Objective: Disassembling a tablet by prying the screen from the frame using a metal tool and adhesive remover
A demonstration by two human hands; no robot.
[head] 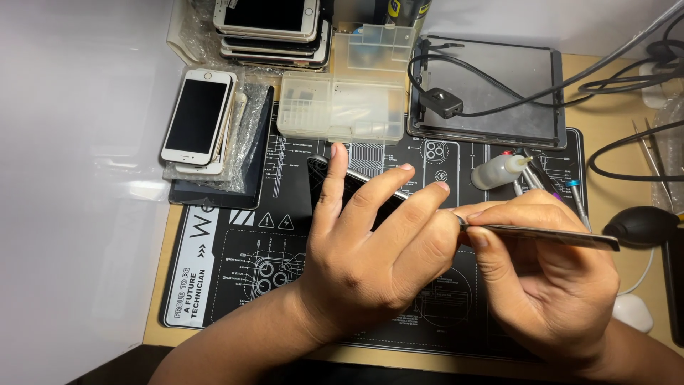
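At the centre of the frame the left hand (363,249) grips a dark, glossy smartphone (335,187), tilted up off the black work mat (235,242); its fingers (335,178) are clamped along the phone's upper edge, thumb side hidden. The right hand (548,278), lower right, pinches a thin, flat metal tool (548,237) between thumb and fingers, closed on its shaft; the tool's tip meets the phone's right edge, just behind the left fingertips.

The mat is matte rubber, printed with white line diagrams and, at its left end, a white strip with dark lettering and warning triangles. It lies on a pale wooden surface (160,306).

In the upper left a white smartphone (196,115) rests on bubble wrap, with a stack of phones (274,28) above it. A frosted plastic parts box (342,107) sits at the upper centre, touching the mat's top edge. To its right lies a grey tablet frame (499,121) crossed by black cables. A small white squeeze bottle (499,171) and screwdrivers (552,182) lie just beyond the right hand; a black rubber blower (641,224) sits at the right edge. Open mat shows at lower left.
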